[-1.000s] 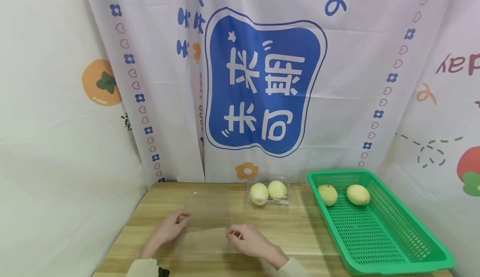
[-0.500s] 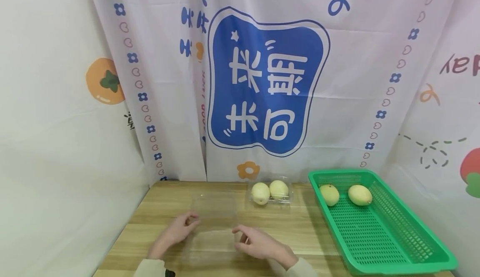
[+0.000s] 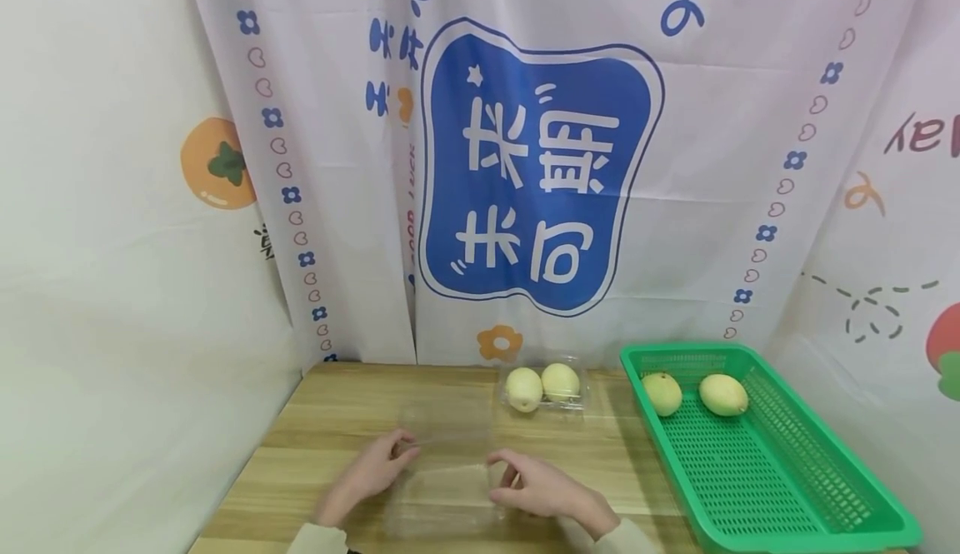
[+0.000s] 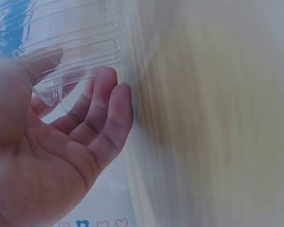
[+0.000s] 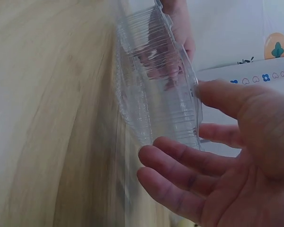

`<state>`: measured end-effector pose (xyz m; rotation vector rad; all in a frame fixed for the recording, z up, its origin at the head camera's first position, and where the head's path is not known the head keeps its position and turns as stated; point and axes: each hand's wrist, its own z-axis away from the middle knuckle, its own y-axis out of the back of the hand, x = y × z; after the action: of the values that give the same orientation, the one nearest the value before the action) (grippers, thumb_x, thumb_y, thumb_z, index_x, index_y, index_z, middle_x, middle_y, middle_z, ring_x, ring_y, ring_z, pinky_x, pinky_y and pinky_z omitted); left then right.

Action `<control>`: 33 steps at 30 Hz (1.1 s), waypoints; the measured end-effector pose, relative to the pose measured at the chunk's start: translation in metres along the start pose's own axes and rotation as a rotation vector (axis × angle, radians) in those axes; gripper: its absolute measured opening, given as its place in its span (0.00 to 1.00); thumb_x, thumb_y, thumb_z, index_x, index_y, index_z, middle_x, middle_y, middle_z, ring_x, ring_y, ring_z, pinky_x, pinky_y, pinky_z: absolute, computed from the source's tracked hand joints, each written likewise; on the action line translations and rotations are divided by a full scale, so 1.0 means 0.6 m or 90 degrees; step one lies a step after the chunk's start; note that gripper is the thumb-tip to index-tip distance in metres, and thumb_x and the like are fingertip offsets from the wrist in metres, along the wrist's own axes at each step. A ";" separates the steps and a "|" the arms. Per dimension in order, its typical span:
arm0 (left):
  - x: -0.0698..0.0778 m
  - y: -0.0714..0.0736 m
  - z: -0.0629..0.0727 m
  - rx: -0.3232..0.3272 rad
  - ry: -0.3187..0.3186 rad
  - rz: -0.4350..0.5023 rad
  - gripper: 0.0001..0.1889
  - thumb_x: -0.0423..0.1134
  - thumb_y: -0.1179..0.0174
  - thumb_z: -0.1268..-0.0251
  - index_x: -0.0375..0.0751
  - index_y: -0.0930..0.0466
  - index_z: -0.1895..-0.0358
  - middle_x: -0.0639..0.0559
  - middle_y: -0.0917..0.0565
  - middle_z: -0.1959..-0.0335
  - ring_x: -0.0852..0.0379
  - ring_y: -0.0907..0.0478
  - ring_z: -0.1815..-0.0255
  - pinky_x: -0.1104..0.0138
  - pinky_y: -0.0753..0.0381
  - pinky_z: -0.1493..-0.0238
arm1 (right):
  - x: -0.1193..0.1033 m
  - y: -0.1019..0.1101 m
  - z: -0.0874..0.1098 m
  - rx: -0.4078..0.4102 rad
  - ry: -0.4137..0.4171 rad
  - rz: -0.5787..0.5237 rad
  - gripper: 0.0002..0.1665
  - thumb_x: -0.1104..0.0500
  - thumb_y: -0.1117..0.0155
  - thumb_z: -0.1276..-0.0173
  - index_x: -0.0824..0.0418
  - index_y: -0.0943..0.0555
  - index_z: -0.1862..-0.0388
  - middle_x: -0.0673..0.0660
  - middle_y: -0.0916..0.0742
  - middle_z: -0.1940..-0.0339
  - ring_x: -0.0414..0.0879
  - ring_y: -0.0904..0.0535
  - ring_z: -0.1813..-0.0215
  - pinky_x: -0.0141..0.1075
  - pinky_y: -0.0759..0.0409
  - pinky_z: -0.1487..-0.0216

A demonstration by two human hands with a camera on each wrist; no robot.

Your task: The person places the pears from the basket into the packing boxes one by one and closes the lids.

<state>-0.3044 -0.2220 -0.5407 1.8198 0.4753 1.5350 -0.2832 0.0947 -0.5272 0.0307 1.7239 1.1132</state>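
A see-through plastic clamshell box (image 3: 446, 491) lies unfolded close over the wooden table, its two ribbed halves one behind the other. My left hand (image 3: 381, 464) holds its left edge near the fold; in the left wrist view the thumb shows through the plastic (image 4: 80, 35) and the outer fingers are bent loosely. On the opposite side my right hand (image 3: 536, 486) pinches the rim between thumb and index finger, the other fingers spread beneath, as the right wrist view shows. No fruit lies inside this box.
Behind it, a second clear box (image 3: 573, 404) holds two pale yellow pears (image 3: 523, 390) near the table's back edge. To the right stands a green slotted basket (image 3: 738, 479) with two more pears (image 3: 723, 395) at its far end. A printed curtain (image 3: 360, 287) hangs behind.
Both hands have slid the unfolded clamshell box to the right across the table, keeping their hold on its sides. The boxed pears and the basket have stayed put; the head view has shifted slightly.
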 end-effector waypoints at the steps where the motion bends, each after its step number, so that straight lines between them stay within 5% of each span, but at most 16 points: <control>1: 0.002 -0.002 0.000 -0.001 0.001 0.003 0.20 0.47 0.45 0.27 0.35 0.25 0.43 0.51 0.24 0.73 0.62 0.29 0.80 0.70 0.28 0.80 | 0.002 0.001 0.002 0.002 -0.002 -0.001 0.31 0.48 0.36 0.31 0.58 0.29 0.34 0.44 0.15 0.64 0.31 0.20 0.65 0.28 0.20 0.61; 11: 0.018 -0.018 0.011 -0.012 -0.032 0.016 0.17 0.46 0.46 0.26 0.35 0.26 0.47 0.50 0.23 0.76 0.64 0.29 0.83 0.70 0.28 0.83 | 0.018 0.007 0.022 -0.012 0.012 -0.058 0.35 0.48 0.36 0.31 0.63 0.33 0.31 0.46 0.15 0.64 0.32 0.19 0.67 0.28 0.18 0.67; 21: 0.032 -0.027 0.018 -0.042 -0.025 0.014 0.14 0.46 0.46 0.26 0.40 0.26 0.49 0.50 0.22 0.75 0.63 0.29 0.80 0.69 0.28 0.81 | 0.024 0.014 0.047 -0.044 0.041 -0.074 0.33 0.48 0.36 0.30 0.63 0.31 0.33 0.47 0.15 0.62 0.31 0.19 0.65 0.27 0.19 0.65; 33: 0.057 -0.036 0.031 -0.098 -0.055 0.015 0.13 0.45 0.48 0.25 0.39 0.28 0.49 0.50 0.23 0.76 0.65 0.31 0.82 0.71 0.29 0.83 | 0.021 0.019 0.076 -0.068 -0.007 -0.090 0.50 0.47 0.32 0.34 0.55 0.48 0.21 0.53 0.16 0.54 0.34 0.19 0.63 0.28 0.20 0.59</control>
<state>-0.2751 -0.1893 -0.5328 1.7698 0.2884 1.4592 -0.2598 0.1371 -0.5301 -0.1491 1.6291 1.0960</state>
